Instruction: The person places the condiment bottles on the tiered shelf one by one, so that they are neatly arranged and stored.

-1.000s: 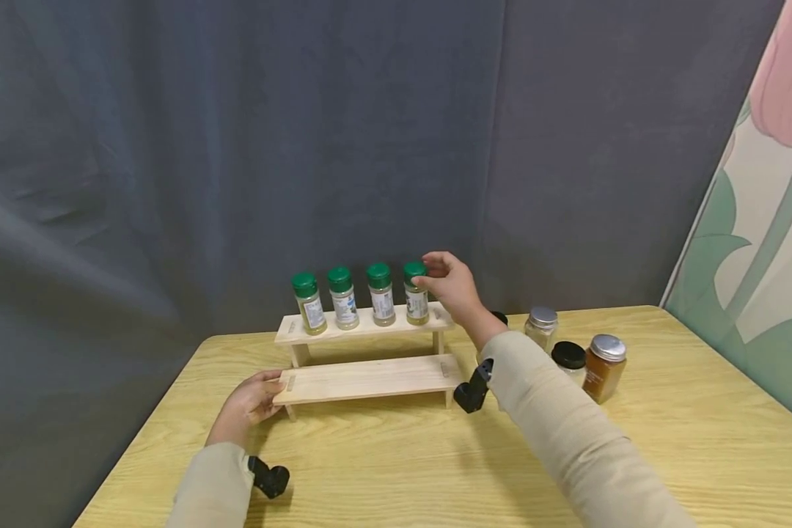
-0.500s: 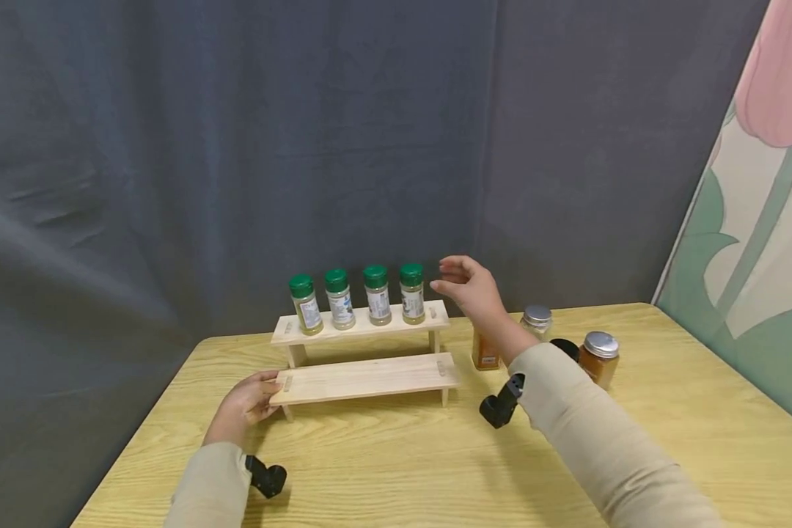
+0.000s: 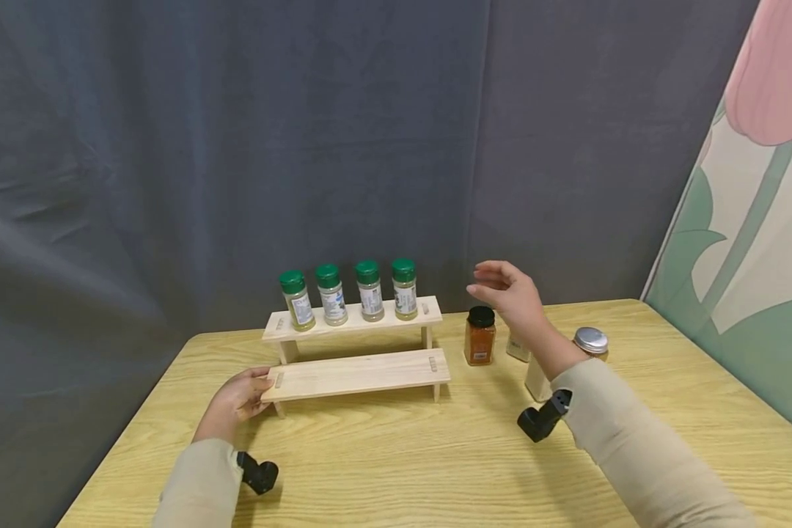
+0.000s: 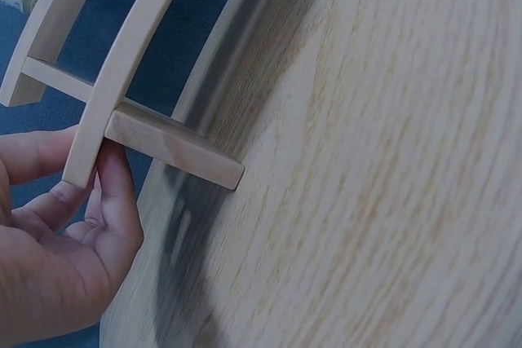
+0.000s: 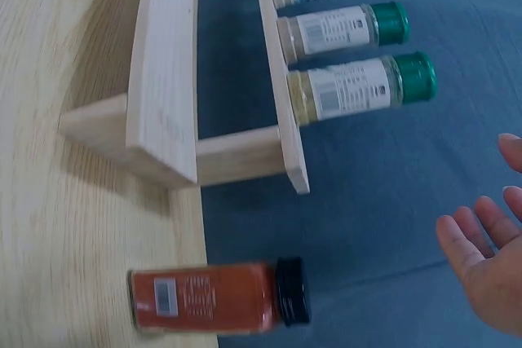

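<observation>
My left hand [image 3: 239, 398] grips the left end of the lower board of a two-step wooden rack [image 3: 356, 375]. In the left wrist view, thumb and fingers pinch the board's end [image 4: 86, 148] beside its leg. Several green-capped spice jars [image 3: 371, 297] stand in a row on the upper step. To the right of the rack, my right hand [image 3: 511, 297] hangs in the air with relaxed fingers, holding nothing. Below and left of it stands a black-capped jar of red-orange spice [image 3: 479, 339], which also shows in the right wrist view, apart from the hand.
More jars stand on the right, partly hidden by my right arm, one with a silver lid [image 3: 591, 340]. The wooden table [image 3: 369, 462] ends at a dark curtain [image 3: 303, 147]. A panel with a painted flower [image 3: 752, 242] stands at the right.
My right hand has moved off the rightmost green-capped jar and away to the right, uncovering the red-orange spice jar. My left hand keeps its grip on the rack.
</observation>
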`<state>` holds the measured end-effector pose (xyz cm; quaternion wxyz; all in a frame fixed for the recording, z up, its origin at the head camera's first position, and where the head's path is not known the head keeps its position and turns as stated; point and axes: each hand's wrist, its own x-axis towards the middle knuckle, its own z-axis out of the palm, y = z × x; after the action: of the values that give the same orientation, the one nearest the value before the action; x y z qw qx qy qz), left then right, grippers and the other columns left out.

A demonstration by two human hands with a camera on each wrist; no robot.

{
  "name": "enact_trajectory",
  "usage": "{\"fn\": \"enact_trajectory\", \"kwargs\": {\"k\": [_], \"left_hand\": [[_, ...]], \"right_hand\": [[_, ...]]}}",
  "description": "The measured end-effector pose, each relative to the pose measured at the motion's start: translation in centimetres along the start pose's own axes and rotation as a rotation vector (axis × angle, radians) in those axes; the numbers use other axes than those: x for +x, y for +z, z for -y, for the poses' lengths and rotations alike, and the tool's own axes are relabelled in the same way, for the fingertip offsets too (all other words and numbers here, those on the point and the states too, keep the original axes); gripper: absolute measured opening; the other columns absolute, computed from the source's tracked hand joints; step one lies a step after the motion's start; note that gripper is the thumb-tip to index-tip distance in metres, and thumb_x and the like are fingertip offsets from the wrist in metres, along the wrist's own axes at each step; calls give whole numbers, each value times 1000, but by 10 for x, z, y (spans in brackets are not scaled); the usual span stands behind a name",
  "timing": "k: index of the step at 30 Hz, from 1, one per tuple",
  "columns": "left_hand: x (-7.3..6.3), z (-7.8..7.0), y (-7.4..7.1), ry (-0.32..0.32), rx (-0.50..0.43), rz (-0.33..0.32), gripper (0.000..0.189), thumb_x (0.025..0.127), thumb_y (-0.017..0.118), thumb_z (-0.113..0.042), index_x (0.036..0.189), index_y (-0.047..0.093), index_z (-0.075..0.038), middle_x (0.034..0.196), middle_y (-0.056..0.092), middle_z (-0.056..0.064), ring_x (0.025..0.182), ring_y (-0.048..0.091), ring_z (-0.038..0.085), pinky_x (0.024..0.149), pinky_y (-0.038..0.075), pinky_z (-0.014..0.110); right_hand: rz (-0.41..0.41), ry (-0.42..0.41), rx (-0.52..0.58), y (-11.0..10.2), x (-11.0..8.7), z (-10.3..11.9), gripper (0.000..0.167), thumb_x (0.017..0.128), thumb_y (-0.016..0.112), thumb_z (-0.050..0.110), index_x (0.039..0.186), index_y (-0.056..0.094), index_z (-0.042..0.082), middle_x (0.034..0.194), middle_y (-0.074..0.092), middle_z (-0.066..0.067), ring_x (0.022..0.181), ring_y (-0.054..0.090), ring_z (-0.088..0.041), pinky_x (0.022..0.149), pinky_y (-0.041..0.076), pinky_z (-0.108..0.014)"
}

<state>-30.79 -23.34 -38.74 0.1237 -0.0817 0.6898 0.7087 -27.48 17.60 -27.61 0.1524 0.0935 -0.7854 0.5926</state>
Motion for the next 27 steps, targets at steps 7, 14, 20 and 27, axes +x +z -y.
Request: {"fn": "enact_trajectory", "kwargs": {"k": [7, 14, 20, 27], "left_hand": [[-1, 0, 0, 3, -9, 11, 51, 86, 45, 2, 130, 19, 9, 77, 52, 4, 62, 55, 9, 56, 42, 21], [1, 0, -1, 5, -17, 11, 52, 86, 46, 1, 130, 19, 9, 78, 52, 4, 63, 56, 10, 57, 42, 22], [1, 1, -2, 13, -21, 15, 53, 86, 47, 1, 130, 19, 9, 80, 52, 5, 65, 56, 10, 57, 42, 22], [2, 2, -3, 30, 0, 19, 53, 85, 47, 1, 130, 19, 11, 79, 53, 3, 65, 56, 9, 57, 42, 22]], "right_hand": [[-34, 0, -51, -20, -11, -7, 44, 81, 61, 23, 116, 45, 1, 108, 49, -5, 91, 50, -7, 73, 41, -20], [-59, 5, -39, -41, -23, -14, 35, 81, 61, 23, 110, 49, 10, 99, 51, 9, 89, 49, -2, 73, 41, -15], [-79, 0, -65, -60, -34, -21, 25, 81, 61, 21, 103, 50, 18, 93, 52, 16, 86, 50, 2, 73, 39, -11], [-113, 21, -121, -83, -46, -31, 19, 83, 59, 23, 100, 50, 22, 89, 52, 20, 82, 50, 5, 70, 37, -11]]}}
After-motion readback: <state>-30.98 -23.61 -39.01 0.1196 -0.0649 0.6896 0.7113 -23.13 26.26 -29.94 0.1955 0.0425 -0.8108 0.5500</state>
